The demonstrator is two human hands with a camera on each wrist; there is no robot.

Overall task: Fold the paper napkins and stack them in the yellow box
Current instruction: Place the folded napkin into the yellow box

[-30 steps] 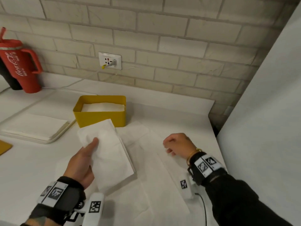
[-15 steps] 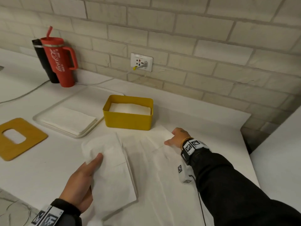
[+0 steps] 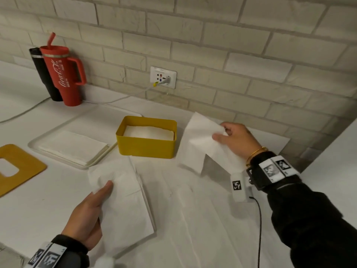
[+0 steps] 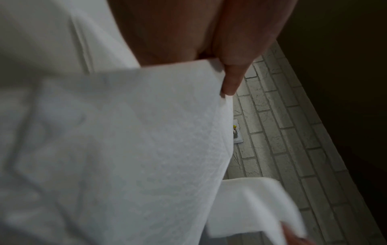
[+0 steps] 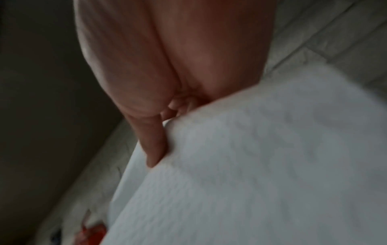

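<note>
Folded napkin [image 3: 123, 198] in left hand [image 3: 87, 219], lengthwise toward wall

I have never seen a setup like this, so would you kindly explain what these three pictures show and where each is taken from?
No machine here: a person works with bare hands, wearing three cameras. The wide picture comes from the head; the two close, dim ones look along each wrist. On the white counter stand a yellow plastic box holding folded napkins, a tray of white napkins and a red handled tumbler. The left hand holds a folded white paper napkin; the right hand lifts another white paper napkin.
</note>
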